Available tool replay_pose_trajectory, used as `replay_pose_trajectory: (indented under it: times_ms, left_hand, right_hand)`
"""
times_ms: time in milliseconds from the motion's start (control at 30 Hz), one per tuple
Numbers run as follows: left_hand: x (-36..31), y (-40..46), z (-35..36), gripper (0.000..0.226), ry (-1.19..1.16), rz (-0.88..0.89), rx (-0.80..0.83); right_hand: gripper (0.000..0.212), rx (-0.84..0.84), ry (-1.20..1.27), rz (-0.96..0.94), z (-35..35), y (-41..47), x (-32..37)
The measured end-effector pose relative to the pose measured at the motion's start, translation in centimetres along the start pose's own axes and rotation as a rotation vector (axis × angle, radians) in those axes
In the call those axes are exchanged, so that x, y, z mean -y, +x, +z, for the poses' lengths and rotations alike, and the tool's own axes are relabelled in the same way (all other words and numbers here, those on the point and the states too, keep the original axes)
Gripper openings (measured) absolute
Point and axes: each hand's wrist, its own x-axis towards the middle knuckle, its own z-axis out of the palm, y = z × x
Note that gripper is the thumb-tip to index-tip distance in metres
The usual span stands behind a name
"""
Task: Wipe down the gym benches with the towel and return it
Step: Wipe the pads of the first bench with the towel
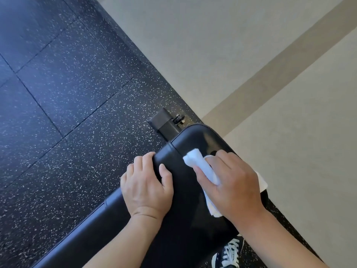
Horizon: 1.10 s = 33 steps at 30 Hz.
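Observation:
A black padded gym bench [191, 144] runs from the lower left up to the middle of the view. My left hand [147, 185] grips its left edge, fingers curled over the side and thumb on top. My right hand [230, 185] holds a bunched white towel [198, 161] against the bench's top surface near its far end. Part of the towel sticks out ahead of my fingers and some hangs under my palm.
The bench's dark metal foot [164, 122] with a bolt sits on black speckled rubber floor tiles [67, 93]. A beige wall [251, 55] rises close on the right. My dark sneaker with white laces [229, 254] stands by the bench at the bottom.

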Motion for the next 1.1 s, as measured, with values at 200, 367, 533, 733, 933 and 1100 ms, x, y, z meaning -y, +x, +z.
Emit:
replay_pose_trajectory:
  times_ms: [200,367,533,733,933,1100]
  left_hand:
    - [0.2,-0.1,0.2,0.047,-0.018,-0.009,-0.016]
    - [0.3,-0.1,0.3,0.046,-0.007,-0.020,0.005]
    - [-0.3,0.1,-1.0,0.049,-0.007,-0.035,0.117]
    - [0.1,0.7,-5.5,0.044,-0.044,0.005,0.475]
    - [2.4,-0.8,-12.7,0.050,-0.041,0.042,0.598]
    - [3.5,-4.7,-20.6,0.041,-0.296,-0.066,0.567]
  right_hand:
    - [0.048,-0.108,-0.024,0.035,1.9,3.2,1.8]
    - [0.053,-0.036,0.026,0.117,2.2,5.0,3.1]
    - [0.050,0.234,0.234,0.421,-1.8,4.1,4.3]
    - [0.047,0.285,0.257,0.495,-9.6,2.4,6.5]
    - [0.043,0.272,0.310,0.567,-15.6,1.3,8.1]
    - [0.038,0.258,0.324,0.545,-22.1,1.7,10.2]
